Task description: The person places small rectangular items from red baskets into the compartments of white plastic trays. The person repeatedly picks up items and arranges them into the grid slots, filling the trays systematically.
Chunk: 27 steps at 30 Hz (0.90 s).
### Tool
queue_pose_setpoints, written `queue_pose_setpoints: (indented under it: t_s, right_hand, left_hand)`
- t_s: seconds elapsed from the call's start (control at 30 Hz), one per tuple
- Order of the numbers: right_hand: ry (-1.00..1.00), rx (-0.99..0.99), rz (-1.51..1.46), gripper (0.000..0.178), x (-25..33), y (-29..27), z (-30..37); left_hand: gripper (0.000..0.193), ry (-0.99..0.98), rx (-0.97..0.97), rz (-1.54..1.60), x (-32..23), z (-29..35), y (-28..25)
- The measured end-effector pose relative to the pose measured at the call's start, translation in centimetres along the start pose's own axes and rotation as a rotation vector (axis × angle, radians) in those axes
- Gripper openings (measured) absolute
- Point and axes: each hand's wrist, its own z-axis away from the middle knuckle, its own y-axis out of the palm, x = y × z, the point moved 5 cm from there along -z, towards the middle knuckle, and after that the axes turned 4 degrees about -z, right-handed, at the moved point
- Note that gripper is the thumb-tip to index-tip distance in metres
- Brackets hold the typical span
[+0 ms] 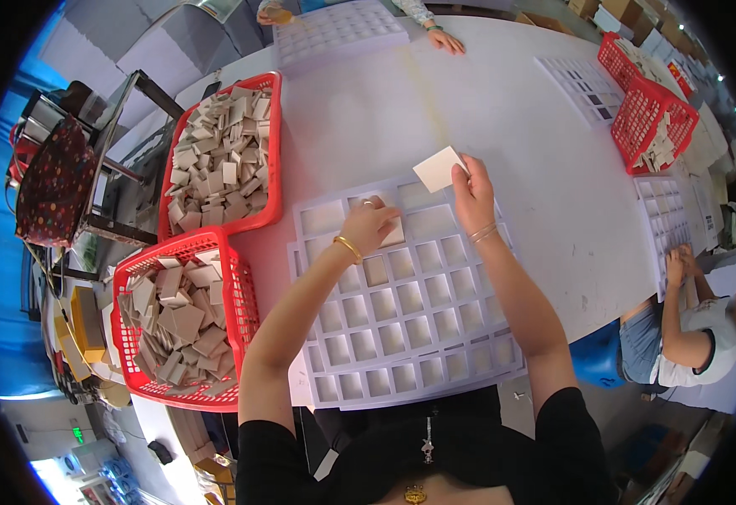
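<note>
My left hand (pixel 370 225) is over the upper part of a white compartment tray (pixel 354 284), fingers curled together. At its fingertips is a small cream tile (pixel 395 232), tilted at one of the compartments; part of it is hidden by the fingers. My right hand (pixel 475 198) grips a larger cream rectangular tile (pixel 438 170) above the tray's upper right edge, thumb on top. Whether more tiles sit beneath that one cannot be made out. The tray lies on another similar tray, whose rim shows at the edges. Wider compartments run along the far row.
Two red plastic baskets (pixel 274 160) full of cream tiles stand to my left. More red baskets (pixel 637 126) and compartment trays (pixel 582 88) are at the right. One person works at a far tray (pixel 343 34), another at a right-hand tray (pixel 662 210). A dark metal rack (pixel 111 223) is at left.
</note>
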Motion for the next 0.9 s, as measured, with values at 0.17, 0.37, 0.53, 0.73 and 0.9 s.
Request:
queue_pose_setpoints:
  t_s: [0.17, 0.37, 0.53, 0.73, 0.9]
  right_hand:
    - [0.294, 0.118, -0.207, 0.029, -0.2, 2.3, -0.3]
    - [0.354, 0.465, -0.056, 0.033, -2.7, 7.7, 1.0]
    - [0.294, 0.736, 0.156, 0.024, -4.9, 11.1, 2.0]
    - [-0.029, 0.804, 0.468, 0.018, -2.4, 12.7, 2.6]
    - [-0.201, 0.804, 0.525, 0.013, -1.7, 13.0, 3.7]
  left_hand:
    - [0.045, 0.065, -0.093, -0.222, -1.4, 2.0, -1.5]
    - [0.041, 0.064, 0.026, -0.128, -1.4, 4.3, 0.1]
    - [0.039, 0.096, 0.163, -0.11, -1.4, 5.9, 1.3]
    - [0.031, 0.218, 0.13, -0.066, -1.7, 5.6, -1.5]
    - [0.017, 0.121, -0.249, -0.168, 1.2, 4.5, -9.2]
